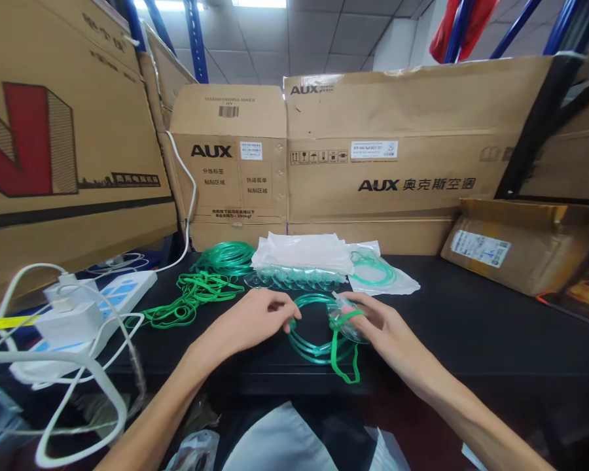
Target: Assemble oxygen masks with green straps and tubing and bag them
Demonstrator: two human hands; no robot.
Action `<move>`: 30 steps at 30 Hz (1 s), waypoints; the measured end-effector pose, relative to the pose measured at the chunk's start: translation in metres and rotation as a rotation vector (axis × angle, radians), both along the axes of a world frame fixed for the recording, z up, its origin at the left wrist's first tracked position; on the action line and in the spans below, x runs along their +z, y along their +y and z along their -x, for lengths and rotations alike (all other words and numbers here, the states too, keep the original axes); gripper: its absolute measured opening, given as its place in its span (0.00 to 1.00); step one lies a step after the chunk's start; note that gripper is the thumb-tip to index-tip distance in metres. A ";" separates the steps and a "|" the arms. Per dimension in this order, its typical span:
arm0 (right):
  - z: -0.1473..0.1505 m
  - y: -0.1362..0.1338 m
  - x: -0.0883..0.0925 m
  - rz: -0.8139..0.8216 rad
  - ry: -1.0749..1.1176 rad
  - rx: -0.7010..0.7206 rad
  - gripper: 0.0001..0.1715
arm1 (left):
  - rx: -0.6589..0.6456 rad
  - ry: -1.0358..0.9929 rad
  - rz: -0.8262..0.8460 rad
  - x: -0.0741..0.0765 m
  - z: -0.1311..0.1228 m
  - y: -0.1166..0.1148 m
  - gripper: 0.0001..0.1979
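Observation:
A loop of clear green tubing [307, 352] lies at the front of the black tabletop, between my two hands. My left hand [262, 318] has its thumb and fingers closed on the left side of the loop. On the right, my right hand [385, 327] is wrapped around a clear plastic face mask [352, 329], which my fingers partly hide. A bright green elastic strap [334, 356] runs across the mask and droops over the table's front edge. Behind the hands lies a row of clear green masks [304, 279] beneath a stack of white pouches [302, 252].
Loose green straps [191, 294] and a larger tubing coil [228, 257] sit at back left. A packed bag [385, 273] lies at back right. White power strips [120, 294] with tangled cables crowd the left. Cardboard panels [407, 157] wall the back; an open carton [515, 248] stands right.

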State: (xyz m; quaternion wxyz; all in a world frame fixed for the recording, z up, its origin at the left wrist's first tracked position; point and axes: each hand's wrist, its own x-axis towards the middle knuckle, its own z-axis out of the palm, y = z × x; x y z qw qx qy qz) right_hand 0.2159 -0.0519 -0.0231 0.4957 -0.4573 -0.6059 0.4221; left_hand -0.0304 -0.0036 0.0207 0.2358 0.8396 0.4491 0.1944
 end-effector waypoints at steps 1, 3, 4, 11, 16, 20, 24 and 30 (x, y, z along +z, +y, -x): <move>0.001 0.002 0.000 0.002 0.001 0.006 0.23 | -0.063 -0.046 0.060 0.001 0.002 -0.002 0.16; 0.001 0.007 0.003 0.011 0.031 0.035 0.24 | -0.139 -0.076 0.100 0.000 0.006 -0.006 0.15; 0.001 0.009 0.007 0.015 0.061 0.050 0.24 | -0.146 -0.062 0.074 -0.002 0.007 -0.007 0.14; -0.028 0.018 0.051 -0.182 0.096 -0.052 0.28 | -0.193 -0.044 -0.152 -0.013 0.002 0.011 0.07; -0.040 0.014 0.048 -0.140 -0.223 -0.081 0.25 | -0.144 -0.102 -0.134 -0.007 -0.002 0.014 0.12; -0.031 0.012 0.039 -0.166 -0.386 0.045 0.21 | -0.151 -0.169 -0.120 -0.006 -0.003 0.009 0.12; -0.021 0.010 0.039 -0.186 -0.427 0.095 0.24 | -0.201 -0.237 -0.154 -0.009 -0.006 0.010 0.13; -0.015 0.009 0.038 -0.175 -0.462 0.097 0.20 | -0.201 -0.241 -0.164 -0.014 -0.011 0.013 0.14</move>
